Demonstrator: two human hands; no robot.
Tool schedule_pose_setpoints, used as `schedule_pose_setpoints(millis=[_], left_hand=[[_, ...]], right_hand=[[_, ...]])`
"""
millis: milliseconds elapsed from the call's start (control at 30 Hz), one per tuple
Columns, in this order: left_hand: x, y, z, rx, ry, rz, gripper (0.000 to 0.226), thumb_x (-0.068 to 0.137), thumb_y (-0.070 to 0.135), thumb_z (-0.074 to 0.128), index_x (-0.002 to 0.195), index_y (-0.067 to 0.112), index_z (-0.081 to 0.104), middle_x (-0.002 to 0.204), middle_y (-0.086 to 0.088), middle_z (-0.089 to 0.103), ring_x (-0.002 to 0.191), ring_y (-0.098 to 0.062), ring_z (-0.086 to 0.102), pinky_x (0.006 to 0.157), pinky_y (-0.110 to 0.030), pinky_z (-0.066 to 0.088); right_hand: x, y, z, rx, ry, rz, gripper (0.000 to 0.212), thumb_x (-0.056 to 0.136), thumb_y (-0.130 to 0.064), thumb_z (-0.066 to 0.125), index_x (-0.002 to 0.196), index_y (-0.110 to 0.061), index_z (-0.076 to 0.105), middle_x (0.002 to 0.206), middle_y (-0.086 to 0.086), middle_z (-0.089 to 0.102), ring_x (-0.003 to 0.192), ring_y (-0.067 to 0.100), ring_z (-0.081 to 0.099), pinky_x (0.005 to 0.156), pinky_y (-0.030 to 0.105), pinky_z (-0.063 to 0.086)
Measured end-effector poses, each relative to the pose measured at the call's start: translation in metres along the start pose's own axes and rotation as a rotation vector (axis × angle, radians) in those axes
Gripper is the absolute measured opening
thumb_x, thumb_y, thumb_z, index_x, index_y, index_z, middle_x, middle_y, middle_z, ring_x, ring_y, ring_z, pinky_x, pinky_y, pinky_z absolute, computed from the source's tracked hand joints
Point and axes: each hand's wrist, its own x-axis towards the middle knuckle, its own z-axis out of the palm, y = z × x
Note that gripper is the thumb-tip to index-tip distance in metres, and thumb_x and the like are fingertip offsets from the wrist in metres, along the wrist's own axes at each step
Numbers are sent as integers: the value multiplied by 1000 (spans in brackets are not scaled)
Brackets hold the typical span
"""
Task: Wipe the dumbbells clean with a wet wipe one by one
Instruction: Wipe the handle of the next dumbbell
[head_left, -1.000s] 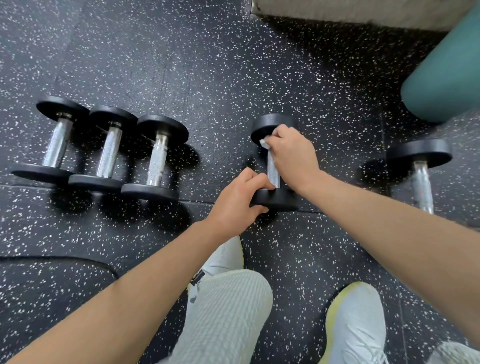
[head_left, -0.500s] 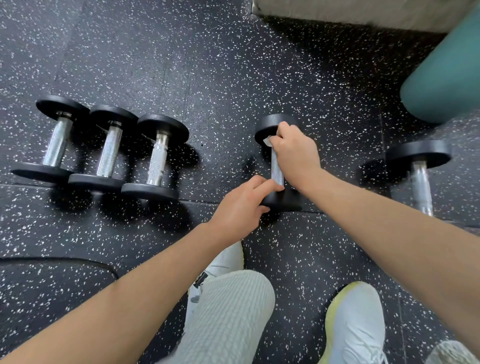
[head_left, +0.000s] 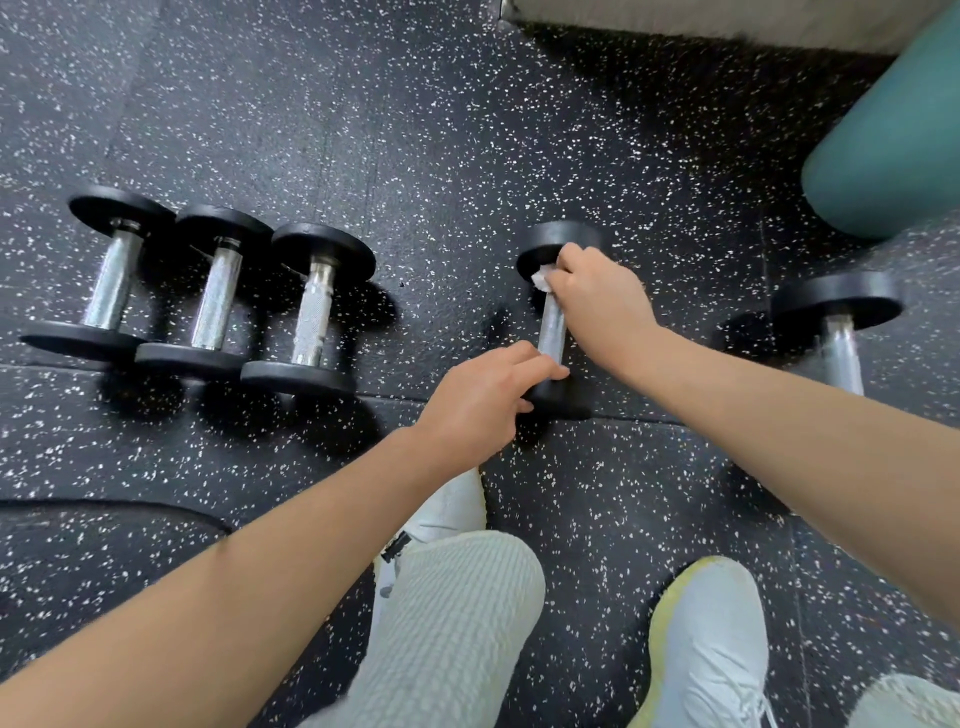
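Right hand (head_left: 597, 301) pinches wet wipe (head_left: 541, 277) on dumbbell (head_left: 551, 332) handle's far end; left hand (head_left: 480, 402) grips near plate.

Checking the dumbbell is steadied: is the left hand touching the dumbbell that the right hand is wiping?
Touching. In the head view the left hand curls its fingers over the near plate of the dumbbell.

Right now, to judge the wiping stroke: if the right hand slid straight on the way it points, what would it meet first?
Most likely the dumbbell's far black plate: the right hand, gripping the wipe at the top of the handle, is touching or just short of it.
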Motion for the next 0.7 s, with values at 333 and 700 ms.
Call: schedule_pose_setpoints(millis=[333, 700], left_hand=[[4, 4, 9, -11, 17, -59, 38, 94, 31, 73, 129, 27, 58, 116, 11, 62, 108, -17, 58, 85, -45, 53], [4, 10, 20, 83, 98, -57, 33, 93, 36, 72, 121, 21, 64, 104, 6, 60, 96, -20, 59, 68, -46, 55]], right_hand=[[-1, 22, -6, 173, -2, 0, 19, 96, -20, 60, 99, -13, 77, 99, 7, 59, 83, 31, 60, 66, 42, 51], [-26, 16, -17, 317, -101, -91, 16, 93, -20, 67, 103, -18, 79, 99, 0, 62, 85, 27, 64, 66, 35, 48]])
